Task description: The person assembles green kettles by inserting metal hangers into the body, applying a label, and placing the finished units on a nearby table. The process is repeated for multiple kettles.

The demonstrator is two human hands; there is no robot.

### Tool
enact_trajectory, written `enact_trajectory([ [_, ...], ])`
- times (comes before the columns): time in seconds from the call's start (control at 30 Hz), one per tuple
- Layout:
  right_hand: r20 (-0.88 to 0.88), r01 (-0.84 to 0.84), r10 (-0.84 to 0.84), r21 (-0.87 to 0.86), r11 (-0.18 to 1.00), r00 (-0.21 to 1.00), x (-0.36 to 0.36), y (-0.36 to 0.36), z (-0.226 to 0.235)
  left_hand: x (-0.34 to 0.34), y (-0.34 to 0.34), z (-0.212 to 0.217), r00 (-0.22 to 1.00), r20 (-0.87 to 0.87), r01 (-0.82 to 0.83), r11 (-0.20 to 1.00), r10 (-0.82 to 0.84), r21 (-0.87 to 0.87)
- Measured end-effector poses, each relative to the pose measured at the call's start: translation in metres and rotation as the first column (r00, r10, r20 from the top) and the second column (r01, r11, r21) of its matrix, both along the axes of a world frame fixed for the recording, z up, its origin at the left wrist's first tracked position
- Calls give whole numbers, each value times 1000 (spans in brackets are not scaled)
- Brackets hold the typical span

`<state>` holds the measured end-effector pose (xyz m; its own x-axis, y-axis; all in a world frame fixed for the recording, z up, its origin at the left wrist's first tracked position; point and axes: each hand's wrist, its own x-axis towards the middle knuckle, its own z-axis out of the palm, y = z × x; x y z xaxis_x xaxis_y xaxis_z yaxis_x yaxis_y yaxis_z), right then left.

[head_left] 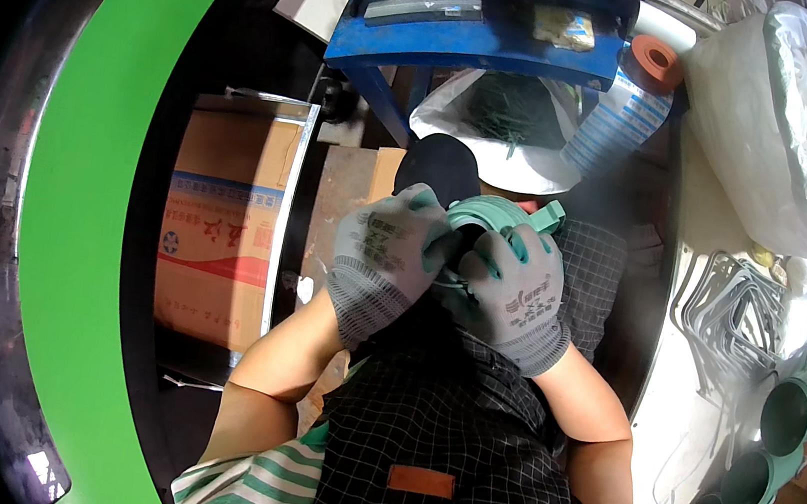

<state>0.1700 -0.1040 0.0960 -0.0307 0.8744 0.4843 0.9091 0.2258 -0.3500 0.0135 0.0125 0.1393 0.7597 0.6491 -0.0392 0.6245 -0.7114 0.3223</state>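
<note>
A light-green round plastic piece (489,212) with a ridged rim and a block-like projection at its right is held in front of my lap. My left hand (393,241), in a grey knit glove, is closed at its left side, with the fingertips mostly hidden. My right hand (518,288), gloved in grey with green-coated fingers, is curled over its near right side. Between the hands a dark opening shows, and whatever the fingers pinch there cannot be made out. A black rounded shape (439,168) lies just beyond my left hand.
Several green tapered containers (786,418) and bent metal wire handles (731,307) lie on the white table (649,423) at right. A white sack (742,122) stands behind them. Ahead are a blue stand (469,47) and an orange roll (655,63); at left, a cardboard box (220,230) and green panel (80,182).
</note>
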Motion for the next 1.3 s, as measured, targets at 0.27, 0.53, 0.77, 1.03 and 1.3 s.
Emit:
enact_trajectory([
  [0.27, -8, 9, -8, 113, 994, 1000, 4, 4, -6, 9, 1, -3, 999, 6, 37, 986, -38, 160],
  [0.53, 34, 35, -38, 82, 996, 999, 6, 2, -7, 17, 4, -5, 995, 90, 14, 985, -29, 170],
  [0.77, -4, 61, -61, 149, 987, 998, 5, 3, -7, 14, 28, -22, 938, 308, 169, 986, -162, 3],
  [1.03, -503, 354, -324, -39, 935, 801, 70, -132, 9, 24, -27, -86, 670, 696, 393, 919, -259, -36],
  [1.3, -768, 91, -522, -590, 802, -370, 68, -240, 5, 37, -60, -77, 442, 596, 820, 571, -670, 34],
])
